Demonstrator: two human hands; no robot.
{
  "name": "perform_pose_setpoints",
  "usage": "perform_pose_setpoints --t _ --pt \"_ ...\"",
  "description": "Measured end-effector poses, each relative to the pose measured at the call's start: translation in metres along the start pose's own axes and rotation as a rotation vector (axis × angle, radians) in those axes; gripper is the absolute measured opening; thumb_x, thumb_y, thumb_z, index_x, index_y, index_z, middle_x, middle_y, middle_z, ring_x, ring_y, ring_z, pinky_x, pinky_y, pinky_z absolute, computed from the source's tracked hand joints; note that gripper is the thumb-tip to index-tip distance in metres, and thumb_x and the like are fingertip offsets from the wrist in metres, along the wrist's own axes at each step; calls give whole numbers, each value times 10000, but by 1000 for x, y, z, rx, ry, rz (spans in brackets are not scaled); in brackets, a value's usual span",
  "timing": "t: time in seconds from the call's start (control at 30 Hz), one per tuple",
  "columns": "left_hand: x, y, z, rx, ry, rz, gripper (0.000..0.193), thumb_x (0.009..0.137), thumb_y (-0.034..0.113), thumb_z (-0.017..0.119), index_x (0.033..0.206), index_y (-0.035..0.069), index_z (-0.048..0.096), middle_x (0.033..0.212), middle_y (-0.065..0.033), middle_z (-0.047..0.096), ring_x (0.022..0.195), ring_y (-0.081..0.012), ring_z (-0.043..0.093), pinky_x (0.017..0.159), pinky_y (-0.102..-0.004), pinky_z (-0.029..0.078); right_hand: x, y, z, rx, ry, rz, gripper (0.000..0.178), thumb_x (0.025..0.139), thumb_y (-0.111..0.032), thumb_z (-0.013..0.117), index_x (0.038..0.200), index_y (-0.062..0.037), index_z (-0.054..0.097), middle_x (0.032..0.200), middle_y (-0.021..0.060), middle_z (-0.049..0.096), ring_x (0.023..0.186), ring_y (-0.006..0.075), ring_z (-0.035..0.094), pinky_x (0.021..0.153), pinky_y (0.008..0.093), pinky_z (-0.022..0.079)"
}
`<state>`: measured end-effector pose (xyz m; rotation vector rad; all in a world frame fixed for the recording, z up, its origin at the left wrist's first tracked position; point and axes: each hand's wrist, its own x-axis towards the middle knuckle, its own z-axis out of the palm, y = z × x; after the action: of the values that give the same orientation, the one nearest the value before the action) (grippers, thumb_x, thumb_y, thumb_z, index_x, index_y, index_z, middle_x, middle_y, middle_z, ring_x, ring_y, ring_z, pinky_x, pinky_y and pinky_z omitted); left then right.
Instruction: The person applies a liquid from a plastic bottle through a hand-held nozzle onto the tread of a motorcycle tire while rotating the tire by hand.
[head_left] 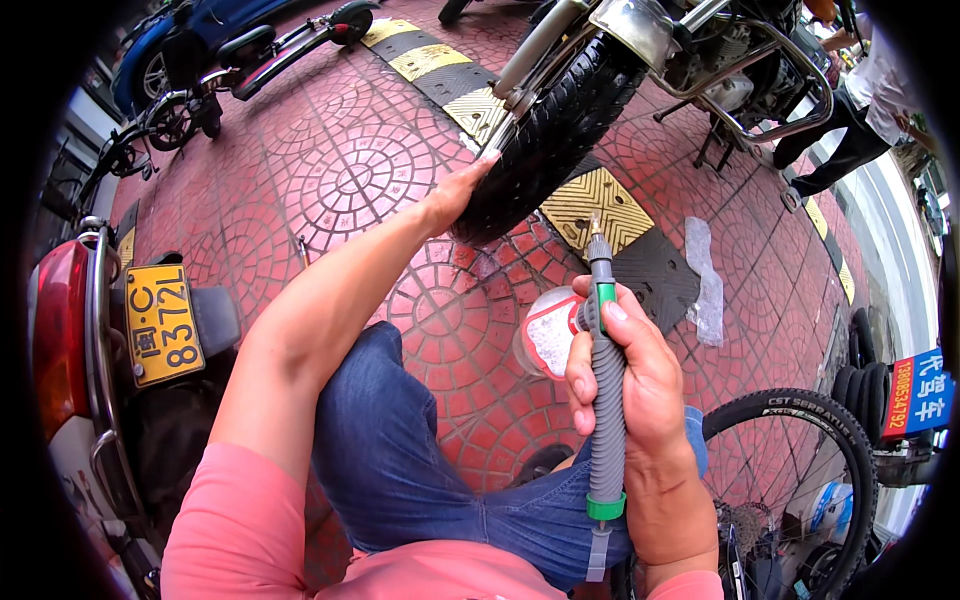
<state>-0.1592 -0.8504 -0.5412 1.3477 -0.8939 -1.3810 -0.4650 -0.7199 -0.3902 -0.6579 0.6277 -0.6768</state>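
My right hand (pixel 640 375) is closed around a spray pump (pixel 609 400) with a ridged grey body, green trim and a brass-coloured nozzle tip pointing up and away. Behind the pump is a clear bottle (pixel 549 333) with a red-edged label; it looks joined to the pump, though my fingers partly cover the joint. My left hand (pixel 462 197) reaches out and grips the left side of a motorcycle's front wheel (pixel 560 135), near the fork. Its fingers are partly hidden against the wheel. The black knobbly tyre looks wet.
A black and yellow speed bump (pixel 600 212) runs under the wheel. A plastic wrapper (pixel 705 280) lies right of it. A bicycle wheel (pixel 862 460) stands close by my right arm, a parked vehicle with a yellow plate (pixel 165 320) at left. Another person (pixel 860 110) stands at far right.
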Motion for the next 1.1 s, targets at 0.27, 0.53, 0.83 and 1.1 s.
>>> perform_pose_setpoints --t 0.27,0.53,0.83,1.1 --pt "11 -8 -2 -7 39 20 622 1085 532 520 1452 40 625 1394 -80 674 1231 -163 611 1112 -306 428 4 20 3 -82 17 69 392 1104 -266 448 1427 -45 421 654 121 608 411 207 551 414 305 483" --pt "3 4 10 -136 -3 -62 625 1082 561 461 1395 61 668 1314 -121 724 1169 -238 677 1093 -344 452 17 56 -8 -114 51 249 369 1112 -256 451 1393 -17 467 653 121 619 410 201 565 409 298 477" --pt "9 82 57 -107 86 -172 797 1045 731 356 1443 87 604 1343 -208 689 1198 -298 668 1107 -478 464 12 42 7 -164 58 193 414 1128 -326 419 1402 -17 447 640 114 599 393 188 541 401 283 466" --pt "6 78 41 -70 40 -142 801 1058 709 355 1502 73 556 1406 -180 654 1250 -254 631 1111 -425 461 20 7 4 -142 59 -8 454 1132 -364 421 1417 -11 437 626 110 597 402 173 536 415 272 469"
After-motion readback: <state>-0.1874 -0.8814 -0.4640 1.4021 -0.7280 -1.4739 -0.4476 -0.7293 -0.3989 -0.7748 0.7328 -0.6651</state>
